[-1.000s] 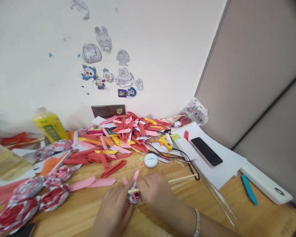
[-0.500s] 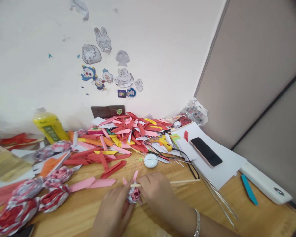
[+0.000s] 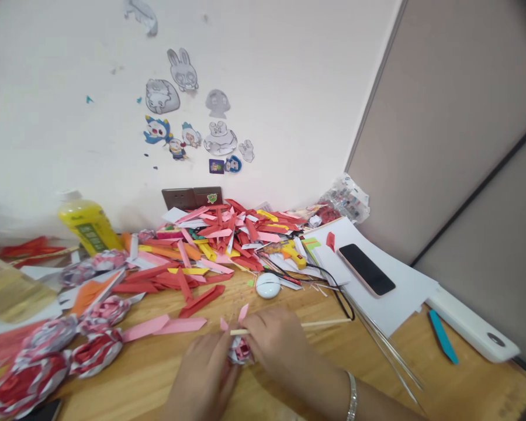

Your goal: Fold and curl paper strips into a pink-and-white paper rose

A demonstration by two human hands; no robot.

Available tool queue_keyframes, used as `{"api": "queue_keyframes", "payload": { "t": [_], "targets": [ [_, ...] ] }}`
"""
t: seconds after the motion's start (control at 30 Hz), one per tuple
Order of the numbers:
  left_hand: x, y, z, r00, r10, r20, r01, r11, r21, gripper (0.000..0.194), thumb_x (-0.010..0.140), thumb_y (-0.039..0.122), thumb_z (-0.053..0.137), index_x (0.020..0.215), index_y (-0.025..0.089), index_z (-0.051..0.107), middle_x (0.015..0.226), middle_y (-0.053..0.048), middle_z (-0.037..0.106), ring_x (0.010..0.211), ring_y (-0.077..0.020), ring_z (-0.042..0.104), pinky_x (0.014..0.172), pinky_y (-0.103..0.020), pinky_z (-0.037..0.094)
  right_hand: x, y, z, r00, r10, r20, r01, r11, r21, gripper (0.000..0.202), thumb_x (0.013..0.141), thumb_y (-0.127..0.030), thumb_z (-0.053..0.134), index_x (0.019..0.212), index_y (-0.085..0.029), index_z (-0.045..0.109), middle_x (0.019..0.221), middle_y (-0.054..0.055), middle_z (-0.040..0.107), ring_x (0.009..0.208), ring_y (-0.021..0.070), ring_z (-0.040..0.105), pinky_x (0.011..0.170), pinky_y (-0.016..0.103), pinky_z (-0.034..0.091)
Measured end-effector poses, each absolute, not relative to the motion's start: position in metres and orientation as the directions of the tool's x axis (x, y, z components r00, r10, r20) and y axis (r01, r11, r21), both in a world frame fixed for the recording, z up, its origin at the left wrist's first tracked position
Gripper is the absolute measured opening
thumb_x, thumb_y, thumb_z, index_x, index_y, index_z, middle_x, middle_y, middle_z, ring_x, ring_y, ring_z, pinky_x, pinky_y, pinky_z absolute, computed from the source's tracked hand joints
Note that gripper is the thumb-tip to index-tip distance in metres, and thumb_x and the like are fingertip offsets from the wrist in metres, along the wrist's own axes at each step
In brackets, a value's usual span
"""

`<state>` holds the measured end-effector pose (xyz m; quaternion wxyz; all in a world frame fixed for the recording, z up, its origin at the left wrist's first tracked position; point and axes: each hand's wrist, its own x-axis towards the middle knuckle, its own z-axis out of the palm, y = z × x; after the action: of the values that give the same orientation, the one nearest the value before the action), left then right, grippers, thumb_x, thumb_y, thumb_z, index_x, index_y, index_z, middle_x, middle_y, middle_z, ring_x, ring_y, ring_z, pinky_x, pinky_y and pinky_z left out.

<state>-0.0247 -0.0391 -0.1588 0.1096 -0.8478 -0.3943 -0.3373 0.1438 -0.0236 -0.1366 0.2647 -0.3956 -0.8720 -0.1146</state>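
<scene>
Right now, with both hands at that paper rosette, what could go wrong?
The paper rosette, held by the left hand, could crush or loosen if squeezed too hard. The pale stick in the right hand has its far end close to the black cord and might snag it. The white rounded case sits just beyond the right hand and could get knocked.
</scene>
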Motion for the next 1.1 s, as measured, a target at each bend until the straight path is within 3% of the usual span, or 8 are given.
{"api": "queue_keyframes", "payload": {
  "t": [0.63,1.1],
  "targets": [
    [-0.026,-0.04,-0.159,0.477,0.59,0.651,0.748,-0.662,0.052,0.03,0.094,0.031,0.037,0.118,0.017,0.05,0.077,-0.006,0.069,0.069,-0.0197,0.067,0.061,-0.028,0.051,0.144,-0.024,-0.142,-0.551,0.581,0.599,0.753,0.655,0.057,0.018,0.088,-0.011,0.051,0.071,-0.017,0.051,0.06,0.003,0.059,0.051,0.0171,0.052,0.047,0.029,0.026],
    [-0.027,-0.039,-0.158,0.479,0.577,0.662,0.753,-0.658,0.028,0.023,0.094,0.027,0.037,0.11,0.019,0.052,0.081,-0.005,0.071,0.07,-0.0189,0.067,0.063,-0.028,0.051,0.145,-0.03,-0.121,-0.569,0.702,0.429,0.767,0.641,-0.032,0.002,0.082,-0.015,0.06,0.082,-0.015,0.057,0.072,0.005,0.066,0.062,0.0201,0.059,0.051,0.029,0.031]
  ]
}}
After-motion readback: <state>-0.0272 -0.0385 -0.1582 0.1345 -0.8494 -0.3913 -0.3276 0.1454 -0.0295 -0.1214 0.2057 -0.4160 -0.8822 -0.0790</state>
